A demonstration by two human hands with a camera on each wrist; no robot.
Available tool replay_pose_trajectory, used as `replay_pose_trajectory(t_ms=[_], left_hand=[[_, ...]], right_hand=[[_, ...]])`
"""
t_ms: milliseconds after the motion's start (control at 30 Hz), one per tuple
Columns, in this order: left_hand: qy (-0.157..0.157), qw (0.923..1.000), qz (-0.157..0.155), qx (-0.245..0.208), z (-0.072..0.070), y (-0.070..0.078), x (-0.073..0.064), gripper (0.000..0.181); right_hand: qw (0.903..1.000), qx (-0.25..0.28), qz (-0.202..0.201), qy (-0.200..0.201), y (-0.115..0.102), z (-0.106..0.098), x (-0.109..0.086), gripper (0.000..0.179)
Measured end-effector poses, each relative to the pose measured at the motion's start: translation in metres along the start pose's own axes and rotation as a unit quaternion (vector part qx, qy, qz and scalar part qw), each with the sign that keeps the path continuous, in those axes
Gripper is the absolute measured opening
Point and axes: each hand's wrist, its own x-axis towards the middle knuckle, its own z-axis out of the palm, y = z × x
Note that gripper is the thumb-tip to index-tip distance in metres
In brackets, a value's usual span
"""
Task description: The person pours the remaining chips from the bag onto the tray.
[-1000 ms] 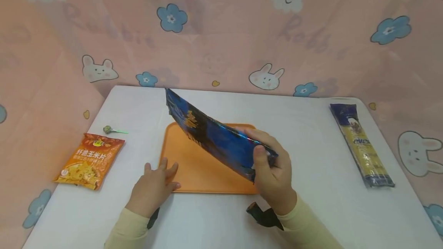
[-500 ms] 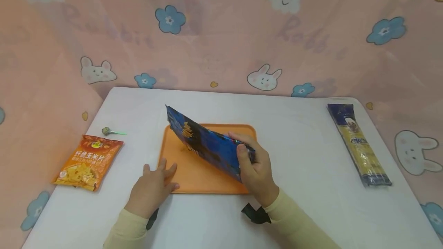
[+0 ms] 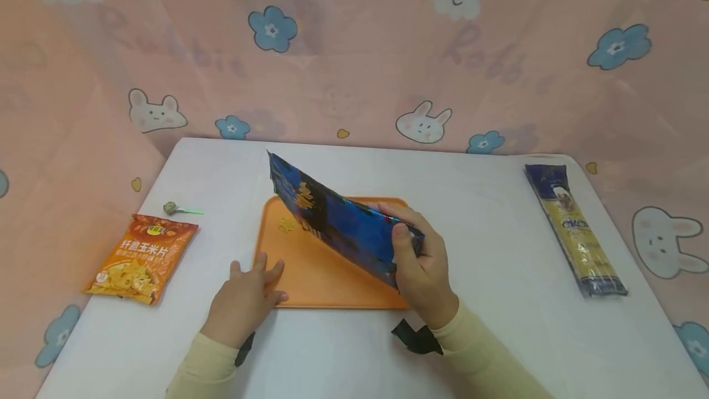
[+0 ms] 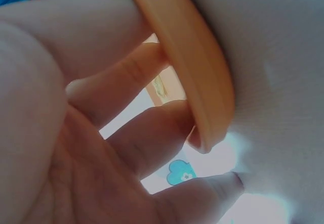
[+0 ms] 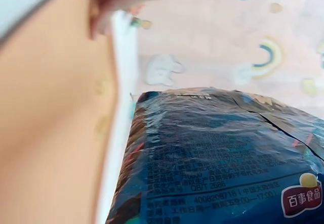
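My right hand (image 3: 423,266) grips the near end of a blue snack bag (image 3: 338,220), thumb on the facing side. Tilted, the bag hangs over an orange tray (image 3: 299,282), its far end raised toward the upper left. Its printed back (image 5: 217,153) fills much of the right wrist view. A small yellow chip-like piece (image 3: 287,225) lies on the tray near its back left corner. My left hand (image 3: 244,297) rests at the tray's left front corner with fingers spread; in the left wrist view its fingers (image 4: 152,128) touch the tray's rim (image 4: 202,77).
On the white table (image 3: 471,214), an orange corn-chip bag (image 3: 145,257) lies at the left, with a lollipop (image 3: 180,209) just behind it. A blue and yellow noodle-like packet (image 3: 575,229) lies at the far right. A pink patterned cloth (image 3: 343,66) hangs behind.
The blue bag dipped toward the tray and lower left, then rose partly back up. The yellow piece now shows plainly on the tray. My left hand stays put.
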Motion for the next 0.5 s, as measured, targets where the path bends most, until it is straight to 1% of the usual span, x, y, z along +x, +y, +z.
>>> replay_pose_trajectory(t_ms=[100,167,267,367,500], left_hand=[[-0.002,1.0000,-0.002,-0.004,-0.001,0.000,0.000,0.060],[-0.003,1.0000,-0.001,-0.005,-0.001,0.000,0.000,0.060],[-0.004,0.9999,-0.005,-0.009,-0.001,0.000,0.001,0.060],[-0.009,0.9999,-0.007,-0.010,0.000,0.000,0.001,0.060],[-0.017,0.9997,-0.013,-0.011,0.000,0.000,0.001,0.061]], right_hand=[[0.9995,0.012,-0.021,0.022,-0.010,-0.005,0.006,0.036],[0.9989,0.023,-0.031,0.027,-0.013,-0.006,0.008,0.038],[0.9995,0.021,-0.022,0.012,-0.011,-0.003,0.007,0.034],[0.9999,0.009,-0.003,0.006,-0.006,-0.001,0.003,0.032],[0.9997,0.018,0.000,0.018,-0.002,-0.003,0.001,0.033]])
